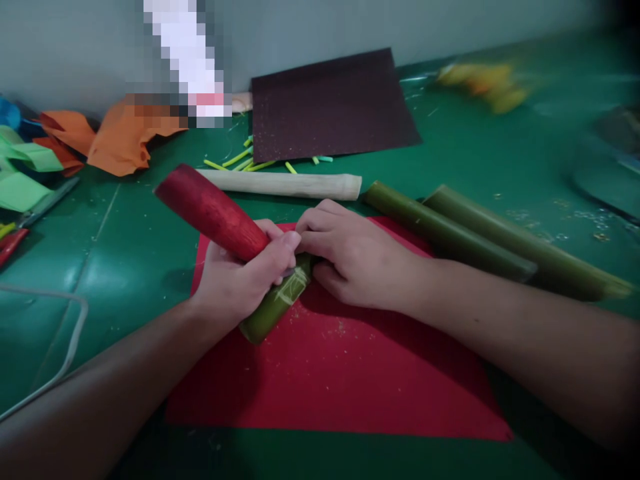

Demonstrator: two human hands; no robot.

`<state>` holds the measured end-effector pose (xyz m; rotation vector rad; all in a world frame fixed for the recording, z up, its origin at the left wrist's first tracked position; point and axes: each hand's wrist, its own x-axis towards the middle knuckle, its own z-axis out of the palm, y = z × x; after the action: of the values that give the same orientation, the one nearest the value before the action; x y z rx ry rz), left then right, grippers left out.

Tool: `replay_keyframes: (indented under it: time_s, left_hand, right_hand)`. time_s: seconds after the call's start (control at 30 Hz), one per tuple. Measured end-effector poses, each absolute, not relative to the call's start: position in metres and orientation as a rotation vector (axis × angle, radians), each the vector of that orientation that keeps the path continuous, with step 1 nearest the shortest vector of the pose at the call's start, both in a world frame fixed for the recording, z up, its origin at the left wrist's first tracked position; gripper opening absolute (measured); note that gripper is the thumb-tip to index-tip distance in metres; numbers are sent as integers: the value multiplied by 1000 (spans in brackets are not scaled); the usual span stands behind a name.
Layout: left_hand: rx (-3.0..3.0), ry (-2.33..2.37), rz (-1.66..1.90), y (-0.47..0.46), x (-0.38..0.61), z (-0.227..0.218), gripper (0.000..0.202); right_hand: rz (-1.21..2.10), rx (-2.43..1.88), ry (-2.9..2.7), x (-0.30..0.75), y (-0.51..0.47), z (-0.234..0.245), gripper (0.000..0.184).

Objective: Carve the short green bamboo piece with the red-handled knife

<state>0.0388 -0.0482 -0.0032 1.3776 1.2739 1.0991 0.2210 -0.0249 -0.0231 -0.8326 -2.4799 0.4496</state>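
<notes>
My left hand [240,280] is wrapped round a red tube [215,213] that looks like painted bamboo and slants up to the left. Under its thumb and fingers lies a short green bamboo piece [273,310] with pale scratched or bound marks, angled across the red tube. How the two pieces meet is hidden by my fingers. A small greyish bit shows below the left thumb, too covered to name. At the far end of the green piece, my right hand [350,253] has its fingers curled in and pressed close to the left thumb. Beneath both hands lies a red sheet [350,380], speckled with shavings.
A pale bamboo stick [295,185] lies behind my hands, with yellow-green sticks [240,157] and a dark sheet [330,110] beyond. Two green bamboo lengths [450,230] rest at right. Orange material [123,140], red-handled scissors [13,247] and a white cable [75,327] are at left.
</notes>
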Motion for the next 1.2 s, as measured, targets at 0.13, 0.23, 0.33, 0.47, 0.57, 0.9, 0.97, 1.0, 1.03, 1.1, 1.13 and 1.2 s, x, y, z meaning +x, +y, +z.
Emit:
replay_keyframes:
  time_s: [0.13, 0.23, 0.33, 0.47, 0.57, 0.9, 0.97, 1.0, 1.03, 1.1, 1.13, 1.2]
  left_hand:
    - [1400, 1282, 1117, -49, 40, -3, 25]
    - [1415, 1290, 1143, -50, 40, -5, 21]
    - [1499, 1248, 1163, -50, 37, -8, 19]
    - [1616, 1187, 1139, -49, 30, -13, 20]
    - [1627, 1170, 1134, -47, 28, -14, 18]
    - [1494, 1217, 1178, -49, 31, -1, 22]
    - [1497, 1178, 1166, -50, 31, 0, 23]
    - [1503, 1151, 1153, -50, 31, 0, 22]
    - [1514, 1129, 1135, -50, 30, 0, 21]
    - [1543, 1106, 1100, -49, 30, -2, 19]
    - [1557, 1104, 1086, -49, 30, -3, 19]
    - [1576, 1108, 1084, -48, 29, -5, 23]
  right_hand:
    - [432, -803, -2462, 221, -25, -24, 32]
    - [420, -784, -2454, 220, -24, -26, 32]
    - [409, -764, -2438, 220, -23, -26, 29]
    - [412, -768, -2431, 220, -23, -27, 27]
    - [413, -773, -2434, 220, -23, -27, 28]
    - [415, -854, -2452, 218, -27, -23, 29]
    - [410, -880, -2450, 218, -27, -23, 26]
    - [413, -893, -2449, 218, -27, -23, 25]
    - [420, -903, -2449, 218, -27, -22, 24]
    - [433, -910, -2444, 218, -26, -23, 24]
    - [435, -907, -2441, 218, -26, -23, 25]
    - [430, -894, -2434, 219, -26, -23, 27]
